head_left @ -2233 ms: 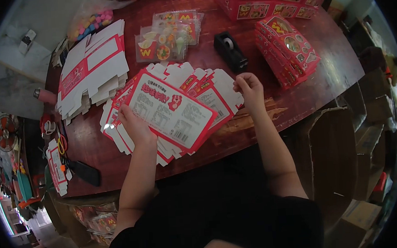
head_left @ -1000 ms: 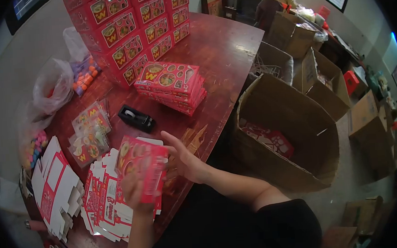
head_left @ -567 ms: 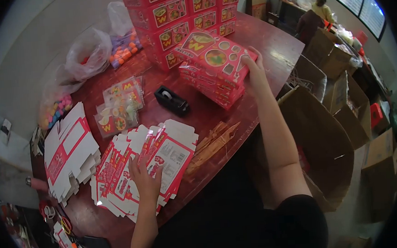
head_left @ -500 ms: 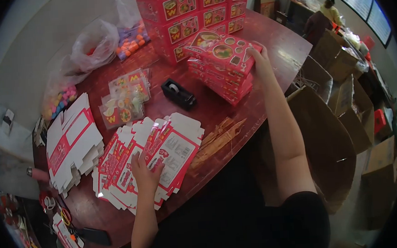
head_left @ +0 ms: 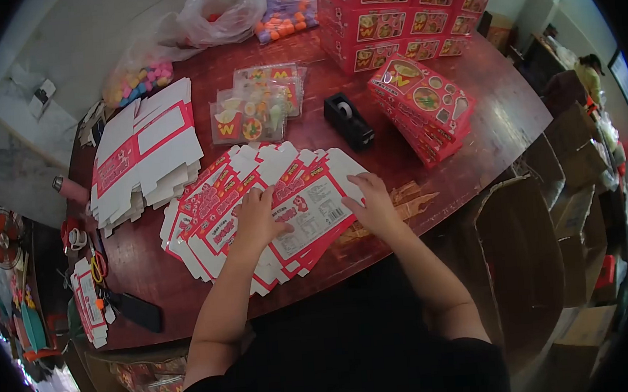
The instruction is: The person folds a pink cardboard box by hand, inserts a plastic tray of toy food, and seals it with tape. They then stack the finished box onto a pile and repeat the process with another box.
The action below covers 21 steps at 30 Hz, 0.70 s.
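Flat pink and white cartons (head_left: 315,210) lie fanned out on the dark red table in front of me. On the middle of the fan rests my left hand (head_left: 257,218), fingers spread. My right hand (head_left: 374,205) touches the right edge of the top carton, its thumb and fingers apart. Beyond it stands a pile of filled pink boxes (head_left: 424,104), slightly skewed. A black tape dispenser (head_left: 349,121) sits between that pile and some clear packets with printed cards (head_left: 257,112).
Tall stacked pink boxes (head_left: 382,24) stand at the back. More flat cartons (head_left: 143,153) lie at the left, near a black phone (head_left: 140,312). Bags of colourful pieces (head_left: 287,16) are behind. Open cardboard boxes (head_left: 517,240) stand right of the table; a person (head_left: 588,75) is far right.
My right hand has left the pile of filled boxes and come down to the flat cartons. My left hand stays on the fan. The view has swung, shifting the table's things.
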### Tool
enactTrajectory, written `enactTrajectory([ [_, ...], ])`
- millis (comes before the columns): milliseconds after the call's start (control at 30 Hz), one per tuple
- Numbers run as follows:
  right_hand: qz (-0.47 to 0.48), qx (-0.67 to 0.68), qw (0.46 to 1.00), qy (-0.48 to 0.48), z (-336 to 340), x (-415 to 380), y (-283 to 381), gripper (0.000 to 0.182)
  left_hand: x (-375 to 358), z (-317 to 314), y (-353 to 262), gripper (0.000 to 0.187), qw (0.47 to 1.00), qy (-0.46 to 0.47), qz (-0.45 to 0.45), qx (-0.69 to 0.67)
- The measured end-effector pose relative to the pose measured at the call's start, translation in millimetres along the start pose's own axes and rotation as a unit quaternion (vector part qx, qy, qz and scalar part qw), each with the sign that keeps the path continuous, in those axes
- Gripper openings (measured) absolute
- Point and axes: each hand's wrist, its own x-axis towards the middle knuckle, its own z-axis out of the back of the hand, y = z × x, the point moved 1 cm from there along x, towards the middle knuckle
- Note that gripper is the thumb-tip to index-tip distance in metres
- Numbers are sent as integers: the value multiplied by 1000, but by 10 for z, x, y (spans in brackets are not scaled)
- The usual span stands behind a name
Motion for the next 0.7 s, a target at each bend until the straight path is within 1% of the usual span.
enactTrajectory([
  [33, 2, -49, 999, 6, -175, -23, -66, 41, 4, -11, 4, 96, 1000, -15, -17, -6],
  [67, -34, -58, 997, 40, -335, -32, -197, 51, 4, -38, 21, 95, 999, -29, -34, -12],
  [100, -9, -87, 996, -6, -315, -10, -107, 53, -9, -52, 32, 95, 998, -43, -51, -17],
  [167, 38, -150, 982, -107, -70, 143, 203, 59, -17, -12, 21, 93, 998, -45, -43, -33],
  [200, 68, -261, 952, -145, 142, 269, 342, 61, -27, -5, 18, 92, 997, -45, -40, -41],
  [233, 95, -368, 908, -178, 346, 392, 408, 64, -67, -29, 17, 91, 997, -40, -35, -51],
  [300, 22, -505, 861, -52, 616, 659, 227, 64, -62, -87, 66, 92, 998, -23, -36, -42],
  [400, 27, -579, 814, -37, 653, 801, -10, 67, -38, -104, 97, 93, 998, -10, -38, -39],
  [500, 4, -534, 845, -9, 744, 824, -29, 64, -31, -124, 138, 94, 998, -11, -44, -48],
  [700, -10, -527, 848, -57, 934, 828, -59, 60, -13, -135, 167, 90, 997, 5, -35, -69],
])
